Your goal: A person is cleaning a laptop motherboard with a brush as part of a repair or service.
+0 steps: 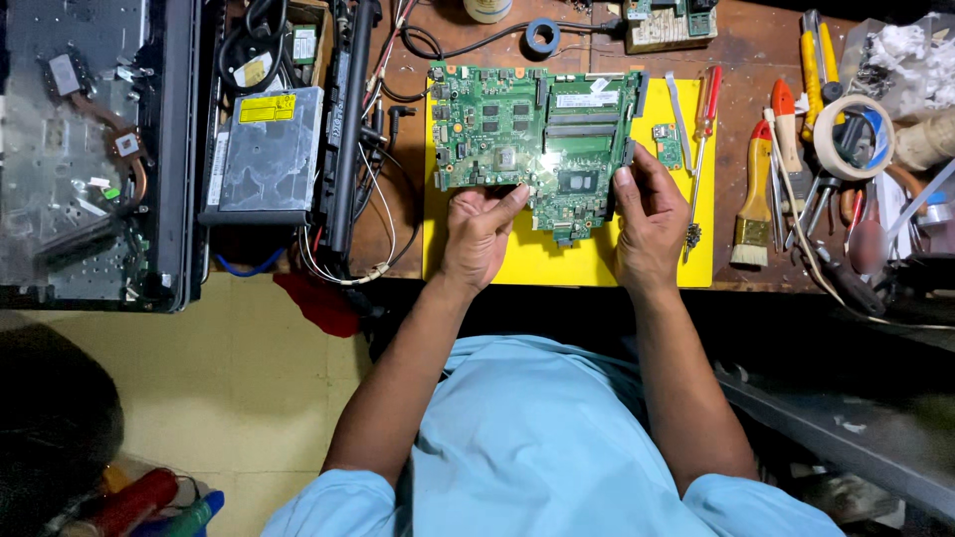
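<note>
Hands gripping a green circuit board (537, 134) over the yellow mat (567, 261): we are pinching its near edge with left hand (477, 234) and right hand (649, 214); flexing could crack it, or it could slip onto the desk (741, 40).

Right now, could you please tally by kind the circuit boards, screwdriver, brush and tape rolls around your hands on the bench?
Green circuit boards: 2, the large one held at its near edge by the left hand and right hand, and a small one.
Red-handled screwdriver: 1
Yellow-handled brush: 1
Tape rolls: 2, blue and cream.
Total: 6
</note>
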